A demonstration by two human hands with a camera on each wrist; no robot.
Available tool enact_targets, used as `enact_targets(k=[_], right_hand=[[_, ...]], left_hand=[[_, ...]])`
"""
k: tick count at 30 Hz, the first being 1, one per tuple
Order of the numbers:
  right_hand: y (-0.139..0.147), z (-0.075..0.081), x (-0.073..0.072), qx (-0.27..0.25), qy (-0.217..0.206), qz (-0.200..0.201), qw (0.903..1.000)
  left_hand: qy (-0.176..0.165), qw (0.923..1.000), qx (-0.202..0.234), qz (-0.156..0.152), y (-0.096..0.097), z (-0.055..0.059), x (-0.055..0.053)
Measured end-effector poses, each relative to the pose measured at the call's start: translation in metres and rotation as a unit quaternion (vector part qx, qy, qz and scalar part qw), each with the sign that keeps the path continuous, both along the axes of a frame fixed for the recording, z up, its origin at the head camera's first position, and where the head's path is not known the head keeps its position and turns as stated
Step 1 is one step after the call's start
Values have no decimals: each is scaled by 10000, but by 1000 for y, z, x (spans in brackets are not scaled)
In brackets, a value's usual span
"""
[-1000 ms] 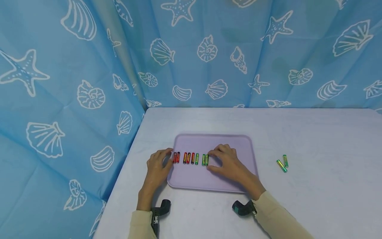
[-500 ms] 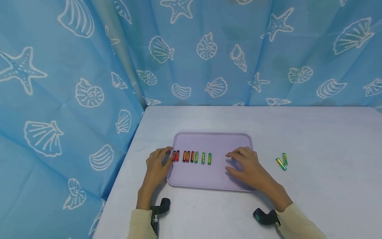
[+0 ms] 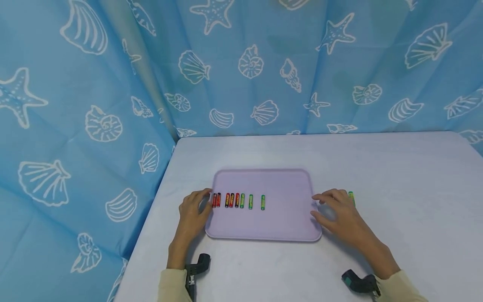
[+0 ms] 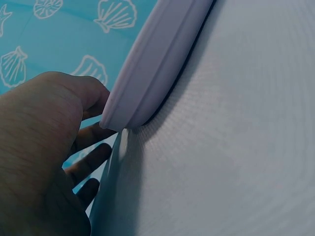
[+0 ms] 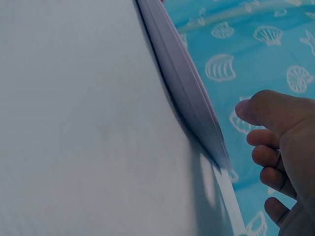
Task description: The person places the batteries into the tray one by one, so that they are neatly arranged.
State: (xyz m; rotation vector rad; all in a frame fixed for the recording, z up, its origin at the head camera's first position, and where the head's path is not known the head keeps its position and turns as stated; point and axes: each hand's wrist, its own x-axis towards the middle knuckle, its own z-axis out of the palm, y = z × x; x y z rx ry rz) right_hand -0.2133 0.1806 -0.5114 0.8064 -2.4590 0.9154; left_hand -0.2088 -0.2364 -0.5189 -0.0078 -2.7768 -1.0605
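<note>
Several small batteries lie upright in a row on the lilac tray [image 3: 264,226]. At its left end is a pair of red-and-black batteries [image 3: 216,200], followed by three more red-and-black ones [image 3: 232,200]. Three green batteries [image 3: 250,201] continue the row, the rightmost [image 3: 263,202] a little apart. My left hand [image 3: 193,216] is at the tray's left edge, thumb and fingertips right at the rim. Past the right rim hovers my right hand [image 3: 341,218], thumb and fingers spread with nothing between them. Behind it a green battery [image 3: 351,197] on the table shows in part.
A pale cloth covers the table [image 3: 415,201]. Blue curtains [image 3: 271,84] with white shell prints hang behind it and along the left side. A black wrist camera mount [image 3: 198,265] sits on the left wrist, another [image 3: 358,282] on the right.
My right hand has let go of the rightmost green battery, leaving it spaced out, and moved right off the tray, now covering most of the loose green batteries. My left hand stays put.
</note>
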Motion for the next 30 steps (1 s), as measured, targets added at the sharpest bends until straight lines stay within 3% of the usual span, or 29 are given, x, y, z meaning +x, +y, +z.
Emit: enact_targets(k=[7, 19, 30], right_hand=[[23, 3, 0, 113, 76, -376, 9992], [59, -2, 4, 314, -209, -919, 9951], [81, -1, -4, 622, -497, -558, 9953]], left_hand=[[-35, 10000, 43, 5, 1, 0, 2], [-149, 9999, -5, 1, 3, 7, 3], [-219, 9998, 18, 5, 4, 7, 3]])
